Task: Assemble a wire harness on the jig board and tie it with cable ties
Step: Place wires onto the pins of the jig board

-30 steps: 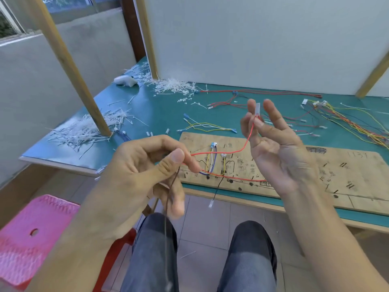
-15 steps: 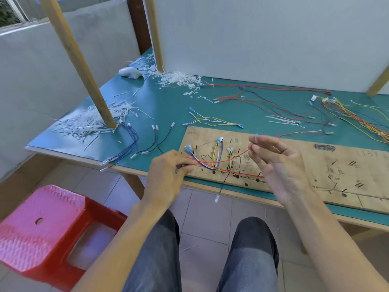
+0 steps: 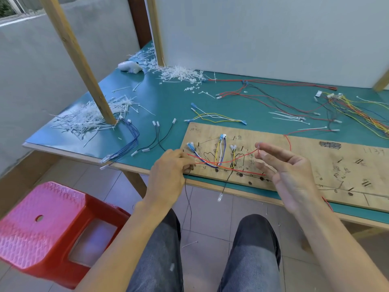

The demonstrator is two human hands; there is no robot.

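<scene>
A wooden jig board [image 3: 305, 157] lies along the front edge of the green table. Blue, yellow and white wires with small connectors [image 3: 221, 152] are laid on its left part. A red wire [image 3: 237, 160] runs across them between my two hands. My left hand [image 3: 170, 171] pinches the wire's end at the board's left corner, and a thin dark wire [image 3: 189, 207] hangs from that hand toward the floor. My right hand [image 3: 282, 169] hovers palm-up over the board and pinches the red wire's white connector end between fingertips, other fingers spread.
Piles of white cable ties [image 3: 88, 119] lie around a slanted wooden post [image 3: 84, 66] and at the back [image 3: 179, 73]. Loose wire bundles [image 3: 357, 110] lie on the right; blue wires [image 3: 126, 144] and black wires [image 3: 155, 138] on the left. A red stool [image 3: 48, 226] stands by my left knee.
Both hands have dropped from mid-air down and forward to the jig board, carrying the red wire with them. The wire now lies stretched low across the board's left part.
</scene>
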